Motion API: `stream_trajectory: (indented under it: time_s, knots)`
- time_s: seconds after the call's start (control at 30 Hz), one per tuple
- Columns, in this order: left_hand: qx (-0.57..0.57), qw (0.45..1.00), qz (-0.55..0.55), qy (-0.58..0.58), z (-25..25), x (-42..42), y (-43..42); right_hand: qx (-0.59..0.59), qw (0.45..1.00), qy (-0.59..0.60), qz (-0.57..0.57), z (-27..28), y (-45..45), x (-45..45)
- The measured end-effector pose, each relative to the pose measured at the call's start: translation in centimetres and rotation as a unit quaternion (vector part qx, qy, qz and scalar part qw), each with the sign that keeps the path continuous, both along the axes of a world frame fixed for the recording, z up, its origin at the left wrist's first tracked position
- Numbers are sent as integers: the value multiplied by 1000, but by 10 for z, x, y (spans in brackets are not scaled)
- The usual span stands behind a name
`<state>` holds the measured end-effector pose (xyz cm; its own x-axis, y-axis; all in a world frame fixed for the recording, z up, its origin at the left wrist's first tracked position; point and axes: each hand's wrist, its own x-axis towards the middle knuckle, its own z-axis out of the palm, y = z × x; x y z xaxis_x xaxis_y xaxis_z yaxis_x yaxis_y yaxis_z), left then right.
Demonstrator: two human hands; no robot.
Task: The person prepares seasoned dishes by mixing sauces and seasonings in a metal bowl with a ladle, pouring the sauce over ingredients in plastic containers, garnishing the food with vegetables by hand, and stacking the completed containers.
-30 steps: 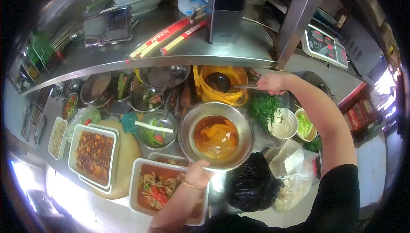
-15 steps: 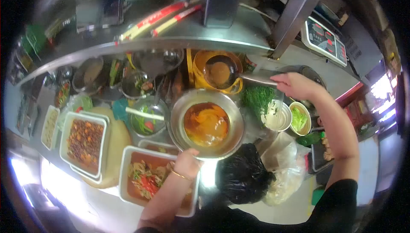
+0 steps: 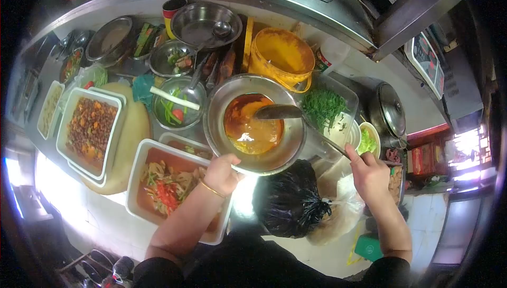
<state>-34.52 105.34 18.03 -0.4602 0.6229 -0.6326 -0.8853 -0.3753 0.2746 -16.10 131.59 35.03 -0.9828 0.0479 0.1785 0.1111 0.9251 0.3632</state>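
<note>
The hands are both grasping: I am pinching the near-left rim of the metal bowl [image 3: 289, 143] with the left hand [image 3: 222, 174], thumb lying on the edge, and I am gripping the handle of a ladle [image 3: 277, 111] in the right hand [image 3: 367, 174].

At left, a white tray [image 3: 135, 182] of mixed food is sitting beneath the left forearm, near the bowl. At centre, the bowl is standing between this tray and a clear box of chopped greens [image 3: 322, 106], and is containing a reddish-brown liquid [image 3: 245, 143]. I am rating the bowl as stiff, fairly light in itself but weighted by its contents; its rim is offering the surest hold, though grease would be making it slippery, and tilting would be risking a spill.

The ladle is extending rightward from above the liquid; I cannot tell whether it is touching the surface. I am rating its handle as rigid and slim, best held toward the outer end, where the right hand is gripping.
</note>
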Motion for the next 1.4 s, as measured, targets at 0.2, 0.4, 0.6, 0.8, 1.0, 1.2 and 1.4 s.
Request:
stream_trajectory:
  time_s: [0.2,0.4,0.6,0.8,1.0,1.2,1.4]
  knots:
    - [-3,1000,11,12,-4,-2,-3,-28,1000,-2,-13,-6,6,9]
    - [-13,999,24,31,0,-1,-5,-31,999,11,-19,-7,7,11]
    - [-9,999,26,35,-1,-3,-4,-54,998,6,-19,-4,11,12]
    - [0,999,16,50,0,-6,-5,-85,996,14,-31,-4,13,8]
    - [0,999,30,44,5,-6,-4,-120,992,26,-35,-14,18,4]
    - [-17,999,31,36,8,-7,-5,-382,923,32,-47,-48,35,13]
    - [6,999,31,36,-1,-7,-5,-824,468,-118,-297,-29,41,1]
